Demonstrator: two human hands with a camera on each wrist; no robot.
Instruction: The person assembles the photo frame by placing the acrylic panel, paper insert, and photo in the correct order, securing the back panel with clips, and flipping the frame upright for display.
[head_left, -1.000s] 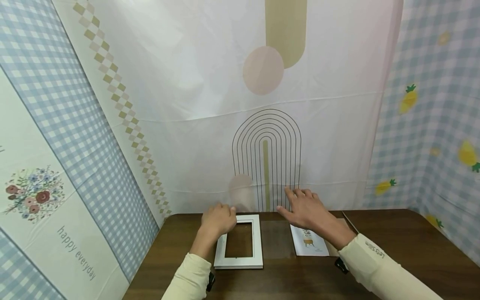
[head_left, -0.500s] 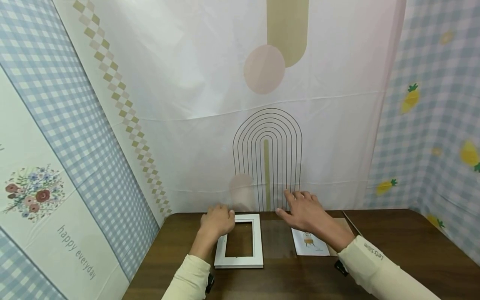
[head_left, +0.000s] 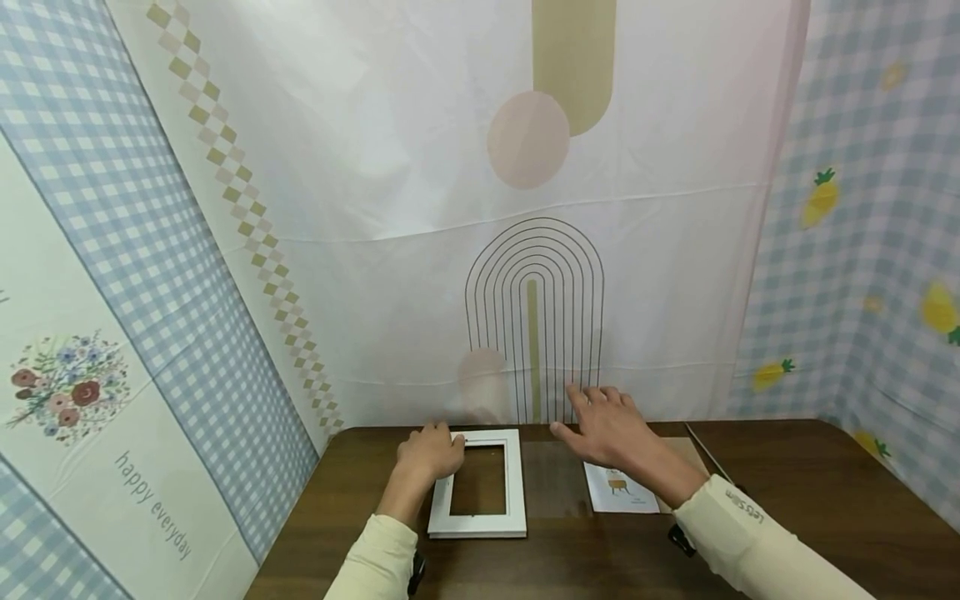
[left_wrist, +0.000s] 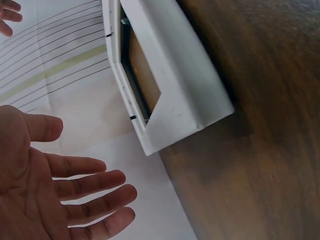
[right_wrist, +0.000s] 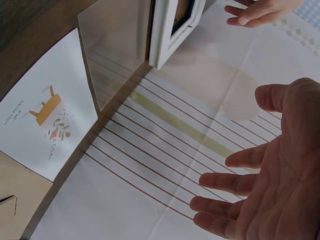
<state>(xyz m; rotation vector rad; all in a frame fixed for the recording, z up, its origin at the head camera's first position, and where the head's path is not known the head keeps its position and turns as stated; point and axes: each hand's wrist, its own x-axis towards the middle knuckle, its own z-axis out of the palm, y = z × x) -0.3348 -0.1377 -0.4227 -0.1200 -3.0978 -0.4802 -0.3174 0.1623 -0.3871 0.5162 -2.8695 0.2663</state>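
Parts of a picture frame laid out in a row, with the person's hands empty above them. The white frame [head_left: 477, 525] lies flat on the dark wooden tabletop [head_left: 330, 508], which shows through its rectangular window; the cloth backdrop [head_left: 397, 317] hangs behind the frame. The left hand [head_left: 431, 452] is poised by the frame's far left corner, fingers extended, and the left wrist view shows it apart from the frame. The right hand [head_left: 606, 427] is raised well to the right of the frame, its thumb spread wide from the relaxed fingers; it holds nothing. Just beside the frame's right edge lies a clear sheet [head_left: 555, 479]; whether their edges touch cannot be told. Farther right of the frame comes a printed card [head_left: 621, 487] bearing a chair and plants, and, rightmost from the frame, a tan board [head_left: 688, 454], partly hidden by the right arm.

Handling, as judged: the frame is probably light and stiff, best taken by its two long outer rails, clear of the small dark marks [left_wrist: 133, 117] along its inner edge. The sheet appears thin, smooth and slippery, possibly brittle if glass; it should be lifted by its edges, since its faces would take fingerprints. The card is likely light and easily creased, suited to a pinch at one corner; the board seems rigid and tolerant of a firmer edge grip.
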